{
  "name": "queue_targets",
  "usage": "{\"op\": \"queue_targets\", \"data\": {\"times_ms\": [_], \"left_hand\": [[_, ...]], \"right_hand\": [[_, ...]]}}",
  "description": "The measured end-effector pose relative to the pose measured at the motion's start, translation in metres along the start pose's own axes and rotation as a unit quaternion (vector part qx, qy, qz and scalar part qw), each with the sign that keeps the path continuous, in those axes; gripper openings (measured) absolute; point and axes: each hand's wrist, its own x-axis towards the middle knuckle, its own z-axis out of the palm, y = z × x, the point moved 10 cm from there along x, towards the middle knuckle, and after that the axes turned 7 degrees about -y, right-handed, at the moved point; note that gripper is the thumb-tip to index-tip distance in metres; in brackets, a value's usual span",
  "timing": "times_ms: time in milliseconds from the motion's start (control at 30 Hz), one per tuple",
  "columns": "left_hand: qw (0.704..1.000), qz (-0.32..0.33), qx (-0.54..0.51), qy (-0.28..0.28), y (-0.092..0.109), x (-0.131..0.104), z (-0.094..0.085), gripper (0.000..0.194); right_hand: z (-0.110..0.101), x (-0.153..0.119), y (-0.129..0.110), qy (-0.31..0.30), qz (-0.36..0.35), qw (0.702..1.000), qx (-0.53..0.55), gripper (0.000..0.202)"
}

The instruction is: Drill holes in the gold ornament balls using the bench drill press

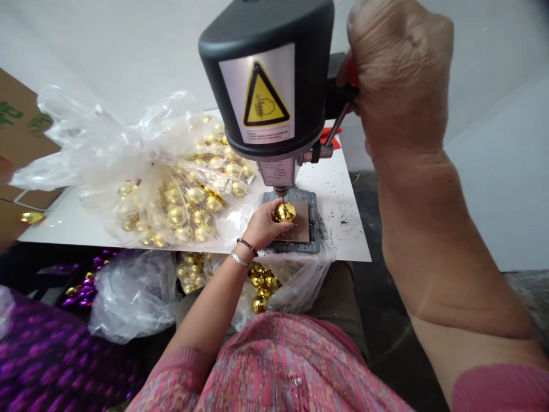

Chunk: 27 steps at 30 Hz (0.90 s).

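Note:
A shiny gold ball [286, 213] is pinched between the thumb and fingers of my left hand [262, 224]. It rests on a brown board [302, 230] that lies on the grey base [314, 217] of a drill press. The press's black head [266, 28], with a yellow hand-warning label, stands above, its thin bit coming down at the top of the ball. Whether the bit has entered the ball I cannot make out. Up at the right side of the head, my right hand [398, 68] is closed around a lever with a red grip [353, 71].
Left of the press, a clear plastic bag [150, 166] full of gold balls covers much of the white table [349, 229]. More gold balls [261, 292] lie in plastic below the table edge. Purple balls [34, 349] and a cardboard box [17, 120] are at the left. Dark shavings dot the tabletop.

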Motion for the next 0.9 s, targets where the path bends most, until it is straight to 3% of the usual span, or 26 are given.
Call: {"op": "queue_targets", "data": {"times_ms": [100, 200, 333, 467, 600, 733, 900], "left_hand": [[1.0, -0.001, -0.019, -0.005, -0.004, -0.002, 0.003, 0.061], [1.0, 0.015, -0.025, -0.007, -0.004, -0.003, 0.005, 0.058], [0.999, 0.03, -0.01, 0.0, -0.004, -0.002, 0.006, 0.058], [0.999, 0.038, -0.012, 0.004, -0.002, -0.002, 0.006, 0.054], [0.998, 0.052, -0.035, 0.001, 0.0, -0.003, 0.008, 0.045], [0.999, 0.047, -0.024, 0.004, -0.001, -0.004, 0.007, 0.044], [0.999, 0.042, 0.015, 0.01, -0.001, -0.005, 0.006, 0.043]], "right_hand": [[-0.006, -0.013, -0.012, 0.007, -0.034, 0.999, -0.02, 0.038], [-0.013, -0.045, -0.027, -0.002, -0.062, 0.993, -0.1, 0.04], [-0.013, -0.097, -0.029, -0.032, -0.072, 0.974, -0.214, 0.02], [-0.004, -0.134, -0.034, -0.015, -0.178, 0.943, -0.281, 0.009], [0.005, -0.146, -0.023, -0.007, -0.216, 0.935, -0.281, 0.009], [0.0, -0.151, -0.013, 0.043, -0.223, 0.946, -0.229, 0.008], [0.003, -0.157, 0.004, 0.057, -0.227, 0.956, -0.176, 0.006]]}}
